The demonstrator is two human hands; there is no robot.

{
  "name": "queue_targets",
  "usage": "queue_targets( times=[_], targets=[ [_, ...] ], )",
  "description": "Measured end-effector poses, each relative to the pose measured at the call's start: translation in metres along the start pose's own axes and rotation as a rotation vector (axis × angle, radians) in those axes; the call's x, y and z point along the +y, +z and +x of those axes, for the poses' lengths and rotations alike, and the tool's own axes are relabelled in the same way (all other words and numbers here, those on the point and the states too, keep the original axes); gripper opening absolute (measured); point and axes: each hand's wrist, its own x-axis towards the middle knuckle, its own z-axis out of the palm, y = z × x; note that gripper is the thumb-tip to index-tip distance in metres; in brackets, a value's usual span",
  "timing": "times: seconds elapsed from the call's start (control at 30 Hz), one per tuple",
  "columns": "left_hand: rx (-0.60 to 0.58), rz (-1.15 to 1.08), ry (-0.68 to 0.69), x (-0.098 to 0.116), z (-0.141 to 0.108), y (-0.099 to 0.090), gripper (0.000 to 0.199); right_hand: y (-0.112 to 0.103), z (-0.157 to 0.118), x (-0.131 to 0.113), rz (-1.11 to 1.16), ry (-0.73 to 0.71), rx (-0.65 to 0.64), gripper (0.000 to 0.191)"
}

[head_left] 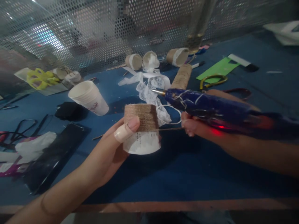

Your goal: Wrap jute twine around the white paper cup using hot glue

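At the blue table's (191, 183) front edge, my right hand (192, 126) grips the blue glue gun (210, 107) and pinches the twine (171, 128); my left hand (125, 132) clasps the twine-wrapped cup (141, 129), held above the table, its white part down.

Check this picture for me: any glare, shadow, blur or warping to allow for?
Head view: dim overall; dark shadow on the blue table below the twine-wrapped cup; bluish glare and blurred background behind the mesh; small red glow by the glue gun; outer areas look soft and stretched.
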Motion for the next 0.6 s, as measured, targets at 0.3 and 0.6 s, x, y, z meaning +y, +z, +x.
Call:
queue_targets(
  times=[0.3,0.6],
  targets=[
    [0.220,0.059,0.173,0.002,0.003,0.002,0.029,-0.005,-0.005,0.000,-0.092,-0.061,-0.053,0.011],
    [0.325,-0.010,0.472,0.015,0.010,0.009,0.036,-0.011,0.001,-0.003,-0.090,-0.072,-0.087,0.020]
  ],
)
